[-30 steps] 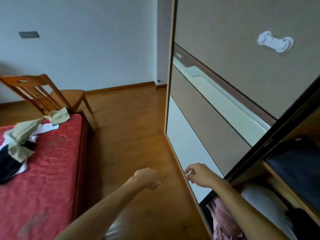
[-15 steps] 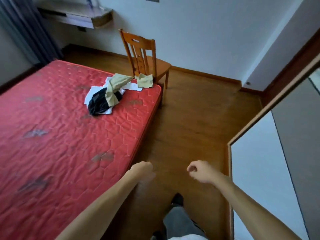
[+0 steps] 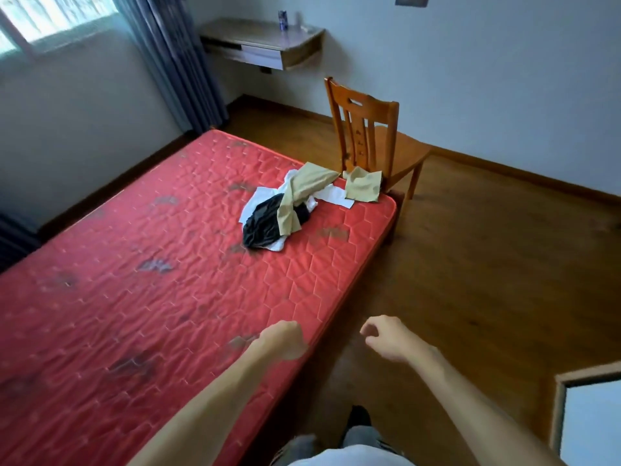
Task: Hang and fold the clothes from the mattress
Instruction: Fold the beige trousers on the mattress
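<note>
Left hand [image 3: 284, 339]: grip closed, empty, above the near mattress [image 3: 134, 297] edge. Right hand [image 3: 386, 338]: grip loosely curled, empty, above the floor [image 3: 470, 264]. Clothes pile [image 3: 285, 210] is noted well ahead, near the far corner beside the chair [image 3: 369, 129]. Risk: garments are tangled; if one is pulled, the khaki piece [image 3: 364, 188] at the edge could be dragged off.

Mattress [image 3: 141, 297]: red quilted cloth, faint sheen, dark blotches. Clothes heap [image 3: 265, 225]: black fabric, shiny and crinkled; khaki and white cloth, matt. Chair [image 3: 361, 119]: varnished wood, smooth. Floor [image 3: 487, 264]: wood boards, polished, glossy
</note>
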`<state>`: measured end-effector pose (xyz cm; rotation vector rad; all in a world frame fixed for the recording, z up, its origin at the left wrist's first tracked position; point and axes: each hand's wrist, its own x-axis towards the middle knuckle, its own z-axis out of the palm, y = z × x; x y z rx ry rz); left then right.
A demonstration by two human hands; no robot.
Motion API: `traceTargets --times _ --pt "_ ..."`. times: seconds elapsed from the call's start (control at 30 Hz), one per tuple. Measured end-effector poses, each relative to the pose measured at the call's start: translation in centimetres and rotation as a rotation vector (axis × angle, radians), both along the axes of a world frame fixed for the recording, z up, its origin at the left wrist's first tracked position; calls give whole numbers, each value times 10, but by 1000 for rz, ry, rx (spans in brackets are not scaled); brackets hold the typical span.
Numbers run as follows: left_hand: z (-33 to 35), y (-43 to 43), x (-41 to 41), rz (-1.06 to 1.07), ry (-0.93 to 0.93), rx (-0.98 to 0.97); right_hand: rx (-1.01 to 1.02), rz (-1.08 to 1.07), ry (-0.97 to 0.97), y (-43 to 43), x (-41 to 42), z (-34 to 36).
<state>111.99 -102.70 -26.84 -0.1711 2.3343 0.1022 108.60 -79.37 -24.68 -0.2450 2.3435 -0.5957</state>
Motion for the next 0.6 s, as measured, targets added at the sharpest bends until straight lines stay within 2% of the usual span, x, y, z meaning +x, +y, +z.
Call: traceTargets --times 0.23,0.6 --pt "-3 -14 -86 111 -2 50 -36 28 -39 -29 -100 -3" --pt "-43 -97 -256 166 10 145 102 140 -91 -107 -267 -22"
